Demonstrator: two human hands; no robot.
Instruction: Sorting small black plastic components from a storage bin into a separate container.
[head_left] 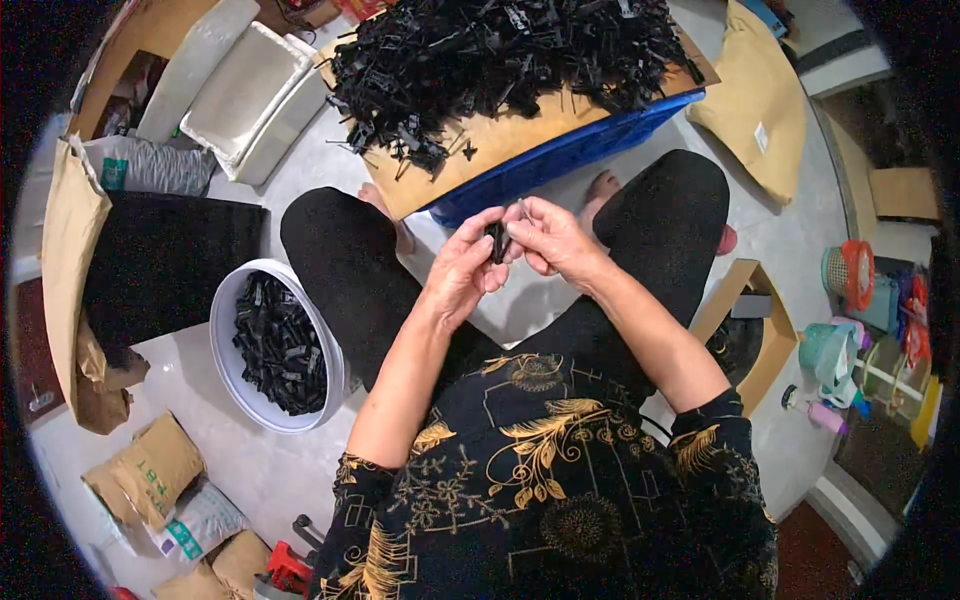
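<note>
I see both hands meeting above the lap: the left hand (462, 268) and right hand (553, 240) pinch one small black plastic part (497, 241) between their fingertips. One white bucket (226, 352) of black pieces stands at left; one cardboard sheet (500, 140) bearing a black heap lies on one blue crate (560, 160). Two tan sacks (150, 470) with green labels lie lower left; one open cardboard box (755, 330) sits right.
</note>
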